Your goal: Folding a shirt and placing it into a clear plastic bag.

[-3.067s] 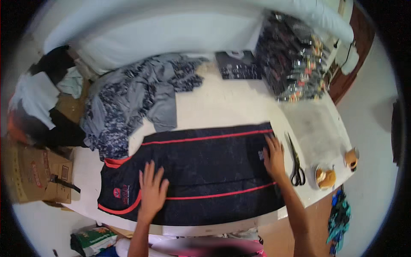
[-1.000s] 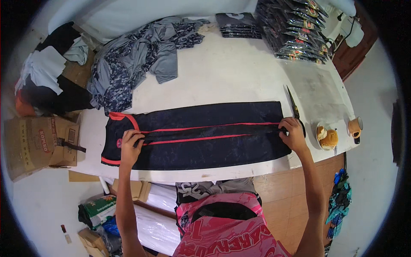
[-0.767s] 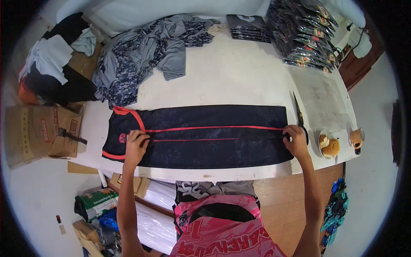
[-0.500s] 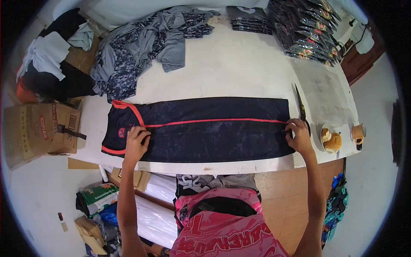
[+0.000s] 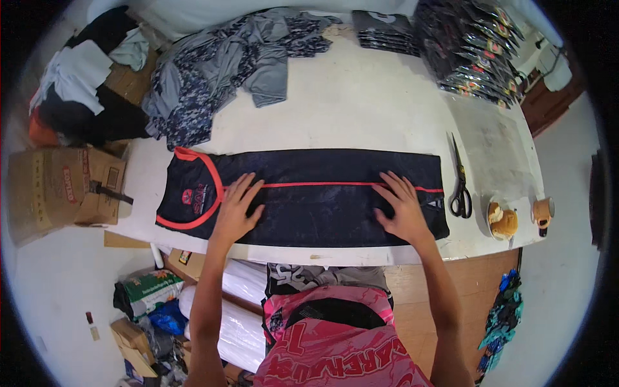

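white worktable [image 5: 361,97]: dark red-trimmed jersey [image 5: 309,200] lies folded lengthwise near the front edge. left hand [image 5: 235,209] and right hand [image 5: 403,209] press flat, fingers spread, gripping nothing. smoothing step; next likely a crosswise fold.

White table [image 5: 361,97], pale floor [image 5: 58,284]

Under the left hand [image 5: 233,213] and right hand [image 5: 405,209], patches of the folded dark jersey [image 5: 303,197] are hidden; the bench [image 5: 361,109] far edge beyond them is cut off.

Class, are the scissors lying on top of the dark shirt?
No, the scissors lie on the bare table, just beside the shirt.
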The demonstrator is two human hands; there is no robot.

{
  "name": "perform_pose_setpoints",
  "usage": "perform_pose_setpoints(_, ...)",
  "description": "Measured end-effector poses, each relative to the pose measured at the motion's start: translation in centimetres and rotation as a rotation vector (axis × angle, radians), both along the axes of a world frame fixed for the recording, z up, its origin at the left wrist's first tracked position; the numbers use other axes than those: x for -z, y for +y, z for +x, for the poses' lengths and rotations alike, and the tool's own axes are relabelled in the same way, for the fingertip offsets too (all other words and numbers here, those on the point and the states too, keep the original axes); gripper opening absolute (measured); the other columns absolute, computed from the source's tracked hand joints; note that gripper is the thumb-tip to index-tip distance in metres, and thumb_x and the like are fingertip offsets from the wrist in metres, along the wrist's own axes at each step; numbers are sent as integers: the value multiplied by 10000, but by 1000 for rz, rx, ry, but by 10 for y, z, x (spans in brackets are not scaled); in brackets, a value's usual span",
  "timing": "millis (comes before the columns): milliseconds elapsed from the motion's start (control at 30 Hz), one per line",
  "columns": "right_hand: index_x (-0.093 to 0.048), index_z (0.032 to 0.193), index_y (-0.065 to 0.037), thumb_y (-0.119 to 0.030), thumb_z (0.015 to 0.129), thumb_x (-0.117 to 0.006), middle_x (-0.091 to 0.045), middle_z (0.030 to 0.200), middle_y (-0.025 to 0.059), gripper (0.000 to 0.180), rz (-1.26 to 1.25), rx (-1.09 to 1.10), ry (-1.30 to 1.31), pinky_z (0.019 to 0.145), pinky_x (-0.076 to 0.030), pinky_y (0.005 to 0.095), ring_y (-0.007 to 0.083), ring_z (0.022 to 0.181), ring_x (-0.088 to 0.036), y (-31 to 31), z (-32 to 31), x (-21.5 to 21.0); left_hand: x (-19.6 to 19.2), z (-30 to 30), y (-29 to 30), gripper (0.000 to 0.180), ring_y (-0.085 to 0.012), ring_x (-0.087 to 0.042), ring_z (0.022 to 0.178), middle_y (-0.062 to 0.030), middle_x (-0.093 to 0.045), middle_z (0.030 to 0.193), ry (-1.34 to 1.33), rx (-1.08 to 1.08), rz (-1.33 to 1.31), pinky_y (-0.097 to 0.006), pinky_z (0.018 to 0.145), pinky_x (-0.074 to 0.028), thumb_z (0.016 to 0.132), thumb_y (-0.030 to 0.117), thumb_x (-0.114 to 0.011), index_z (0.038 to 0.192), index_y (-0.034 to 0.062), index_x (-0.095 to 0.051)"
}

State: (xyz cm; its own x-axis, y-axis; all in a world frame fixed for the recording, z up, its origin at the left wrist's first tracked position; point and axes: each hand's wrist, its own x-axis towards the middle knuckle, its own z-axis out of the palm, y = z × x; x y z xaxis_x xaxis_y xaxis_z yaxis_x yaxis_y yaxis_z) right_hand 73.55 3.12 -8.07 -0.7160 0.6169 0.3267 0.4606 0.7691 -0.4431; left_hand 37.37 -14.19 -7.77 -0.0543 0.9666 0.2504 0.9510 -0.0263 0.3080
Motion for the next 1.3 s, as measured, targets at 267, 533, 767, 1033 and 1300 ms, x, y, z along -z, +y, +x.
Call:
perform_pose_setpoints(267,-670,970,-25,35,787,-655,-633,1229,141,193,10,100,66,1081,-402,476,325,1244,-553,13,35,28,39,-31,-31,290,-351,-537,1250,-173,-584,1317,-52,-285,215,-437,1031,-435,855,16,-637,1143,12,-669)
perform_pose_setpoints(533,-654,864,-65,-185,730,-742,-663,1095,106,200,88,104,0,1120,-280,557,340,1201,-547,9,34,12,27,-28,-47,319,-340,-574,1190,-153,-642,1239,109,-315,237,-463,1009,-434,785,228,-771,1035,37,-722)
perform_pose_setpoints(767,-530,1340,-26,-417,879,-669,-381,1480,255,620,33,119,-108,1165,-168,576,417,1411,-303,1,-54,17,6,-104,-4,384,-361,-533,1205,-160,-569,1303,136,-370,251,-471,1004,-426,816,38,-653,1200,52,-640)
perform_pose_setpoints(1033,-426,1448,-43,-509,915,-579,-300,1541,239,724,29,214,-253,1177,-146,570,395,1449,-244,16,-71,30,33,-163,30,362,-266,-548,1214,-84,-641,1182,283,-216,57,-478,1101,-325,792,18,-589,1137,109,-650)
perform_pose_setpoints(1300,-380,1483,-80,-486,922,-582,-273,1567,202,722,35,236,-323,1188,-140,553,364,1460,-240,26,-66,28,51,-184,16,236,-252,-637,1040,-92,-690,1046,420,-478,215,-426,996,-421,828,87,-567,1049,87,-653)
